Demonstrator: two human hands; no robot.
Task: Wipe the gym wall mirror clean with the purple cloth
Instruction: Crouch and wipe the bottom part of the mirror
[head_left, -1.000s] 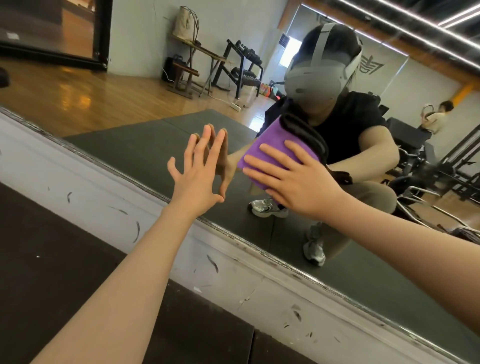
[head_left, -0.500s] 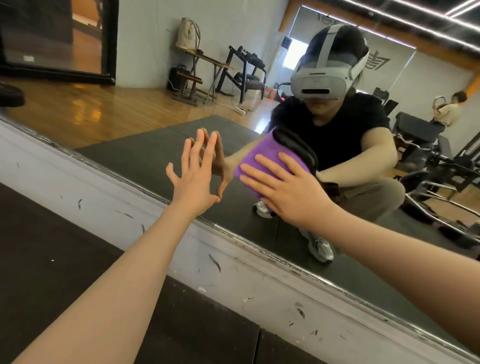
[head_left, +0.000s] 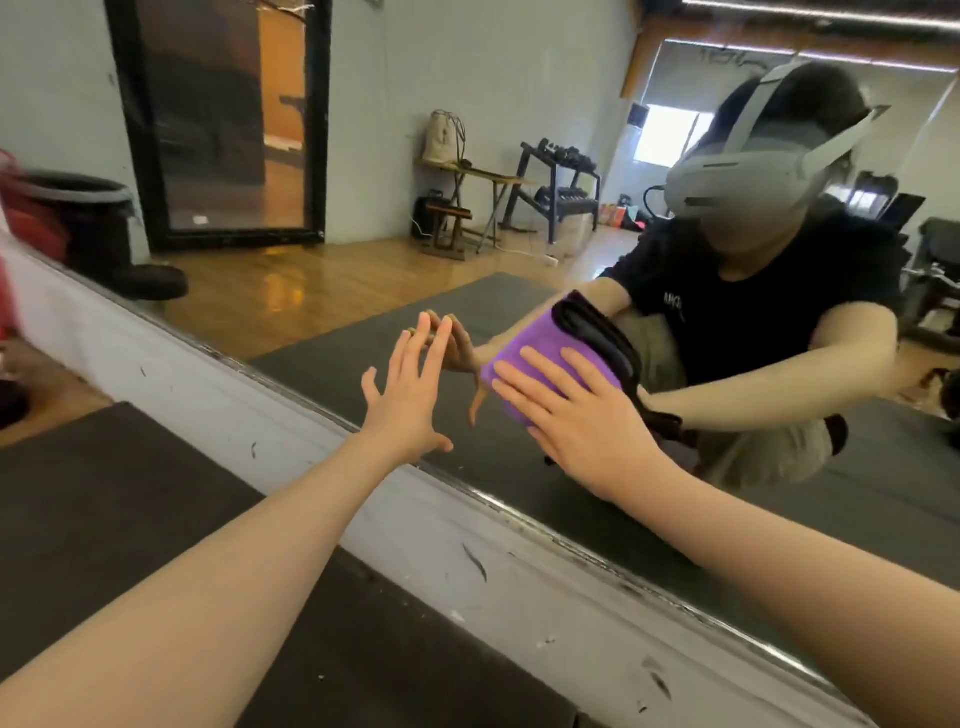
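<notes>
The right hand (head_left: 587, 415) pressed the purple cloth (head_left: 540, 358) flat on the mirror (head_left: 363, 291) with straight fingers. Beside it, the left hand (head_left: 410, 400) touched the glass, fingers spread.

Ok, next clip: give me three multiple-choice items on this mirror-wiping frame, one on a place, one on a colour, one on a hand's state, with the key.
1. Where is the cloth?
A. On the floor mat
B. Pressed on the wall mirror under the right hand
C. Draped over the left forearm

2. What colour is the cloth's face?
A. Purple
B. Yellow
C. White

3. How is the left hand?
A. Clenched in a fist
B. Gripping the cloth
C. Open, fingers straight, tips at the glass

Key: 1 B, the right hand lies flat on the purple cloth against the wall mirror. 2 A, the face is purple, with a dark edge. 3 C, the left hand has straight fingers that meet their reflection.
</notes>
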